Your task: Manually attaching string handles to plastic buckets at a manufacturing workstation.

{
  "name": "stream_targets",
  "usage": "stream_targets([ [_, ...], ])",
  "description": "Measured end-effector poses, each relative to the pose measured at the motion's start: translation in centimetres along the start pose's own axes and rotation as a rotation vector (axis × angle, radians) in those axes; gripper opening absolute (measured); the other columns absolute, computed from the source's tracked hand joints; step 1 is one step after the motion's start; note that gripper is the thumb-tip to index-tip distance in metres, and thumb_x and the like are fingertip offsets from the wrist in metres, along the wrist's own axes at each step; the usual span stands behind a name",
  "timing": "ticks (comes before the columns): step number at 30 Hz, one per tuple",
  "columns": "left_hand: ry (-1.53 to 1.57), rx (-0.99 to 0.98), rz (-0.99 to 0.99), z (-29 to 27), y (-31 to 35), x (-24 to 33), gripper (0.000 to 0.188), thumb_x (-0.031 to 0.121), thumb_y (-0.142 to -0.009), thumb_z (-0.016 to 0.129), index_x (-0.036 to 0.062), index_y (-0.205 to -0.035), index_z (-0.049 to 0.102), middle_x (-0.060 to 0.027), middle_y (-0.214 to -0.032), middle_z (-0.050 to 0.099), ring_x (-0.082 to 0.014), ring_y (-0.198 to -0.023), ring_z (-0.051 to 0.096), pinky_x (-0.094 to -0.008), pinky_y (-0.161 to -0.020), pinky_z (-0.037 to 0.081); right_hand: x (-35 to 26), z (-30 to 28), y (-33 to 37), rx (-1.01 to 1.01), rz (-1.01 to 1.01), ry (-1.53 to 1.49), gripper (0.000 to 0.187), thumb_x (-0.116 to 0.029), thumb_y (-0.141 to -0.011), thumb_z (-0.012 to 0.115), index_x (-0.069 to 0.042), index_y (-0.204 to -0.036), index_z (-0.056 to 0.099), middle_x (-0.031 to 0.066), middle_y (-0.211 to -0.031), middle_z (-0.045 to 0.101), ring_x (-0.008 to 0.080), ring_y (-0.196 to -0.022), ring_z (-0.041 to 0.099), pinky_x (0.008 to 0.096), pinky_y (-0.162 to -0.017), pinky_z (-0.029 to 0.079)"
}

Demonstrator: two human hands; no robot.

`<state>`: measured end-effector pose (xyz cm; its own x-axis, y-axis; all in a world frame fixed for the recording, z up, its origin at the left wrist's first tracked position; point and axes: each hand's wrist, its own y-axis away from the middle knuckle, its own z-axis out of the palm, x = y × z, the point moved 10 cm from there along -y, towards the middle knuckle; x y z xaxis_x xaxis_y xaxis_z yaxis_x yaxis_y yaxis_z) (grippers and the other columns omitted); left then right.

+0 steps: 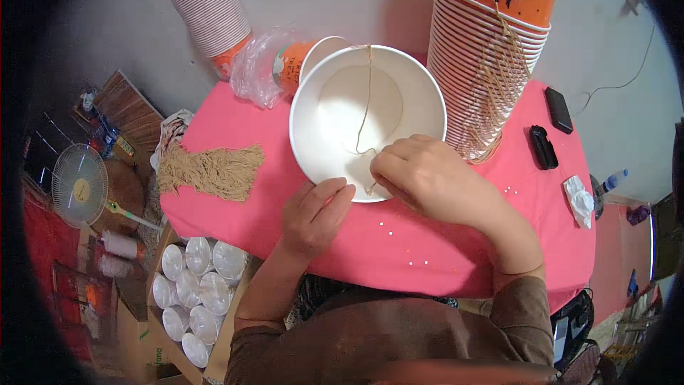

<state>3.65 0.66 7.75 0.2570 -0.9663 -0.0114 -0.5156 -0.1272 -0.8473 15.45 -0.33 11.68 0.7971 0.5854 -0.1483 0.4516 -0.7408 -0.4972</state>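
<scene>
A large white paper bucket [328, 135] lies tipped toward me on the pink-covered table, its open mouth and inside facing me. One tan string [368, 103] is fixed at the far rim and runs down across the inside to the near rim. My left hand [313, 217] is curled at the near left of the rim, its fingertips gripping the edge. At the near right of the rim, my right hand [420, 175] is closed with its fingers pinching the string; a short end shows just left of the fingertips. The bucket's outside is hidden.
A tall stack of orange buckets [484, 64] with tan strings stands right. Left lies a bundle of tan strings [214, 171]. Behind are a plastic bag [260, 71] and stacked cups [208, 7]. A box of wrapped cups [189, 289] sits lower left; a black case [543, 147] lies right.
</scene>
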Motion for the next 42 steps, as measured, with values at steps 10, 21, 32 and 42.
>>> stream_targets([
  [10, -0.014, 0.021, 0.027, -0.1, 0.5, 0.1, 0.028, -0.002, -0.070, 0.075, 0.0030, -0.096, 0.068, -0.0078, -0.100, 0.064, -0.0242, -0.077, 0.064, -0.0325, -0.062, 0.054, -0.3, -0.4, 0.0, 0.063, -0.022, 0.009, 0.011, -0.010, -0.080, 0.062, -0.004, -0.086, 0.054, 0.0114, -0.074, 0.057, 0.0315, -0.073, 0.060, 0.0419, -0.067, 0.047],
  [21, 0.002, -0.012, -0.004, 0.0, 0.6, -0.2, 0.026, -0.002, -0.070, 0.074, 0.0021, -0.095, 0.069, -0.0086, -0.100, 0.064, -0.0253, -0.076, 0.064, -0.0340, -0.061, 0.054, -0.3, 0.0, -0.1, 0.034, -0.022, 0.001, 0.011, -0.009, -0.080, 0.063, -0.004, -0.086, 0.054, 0.0116, -0.074, 0.057, 0.0318, -0.074, 0.060, 0.0425, -0.067, 0.047],
  [32, 0.016, 0.002, -0.021, 0.3, 1.0, -0.3, 0.027, -0.003, -0.069, 0.075, 0.0016, -0.095, 0.069, -0.0091, -0.100, 0.063, -0.0259, -0.076, 0.064, -0.0346, -0.062, 0.055, -0.2, 0.7, 0.0, -0.012, -0.019, -0.024, 0.011, -0.010, -0.081, 0.063, -0.004, -0.085, 0.055, 0.0130, -0.077, 0.059, 0.0326, -0.076, 0.061, 0.0434, -0.069, 0.048],
  [42, 0.052, -0.021, -0.012, 0.4, 0.7, -0.2, 0.028, -0.003, -0.069, 0.074, 0.0008, -0.097, 0.068, -0.0101, -0.099, 0.063, -0.0261, -0.076, 0.064, -0.0348, -0.063, 0.055, 0.1, 1.0, 0.1, -0.064, -0.001, -0.057, 0.011, -0.008, -0.079, 0.061, -0.002, -0.085, 0.055, 0.0134, -0.078, 0.059, 0.0336, -0.077, 0.061, 0.0431, -0.072, 0.048],
])
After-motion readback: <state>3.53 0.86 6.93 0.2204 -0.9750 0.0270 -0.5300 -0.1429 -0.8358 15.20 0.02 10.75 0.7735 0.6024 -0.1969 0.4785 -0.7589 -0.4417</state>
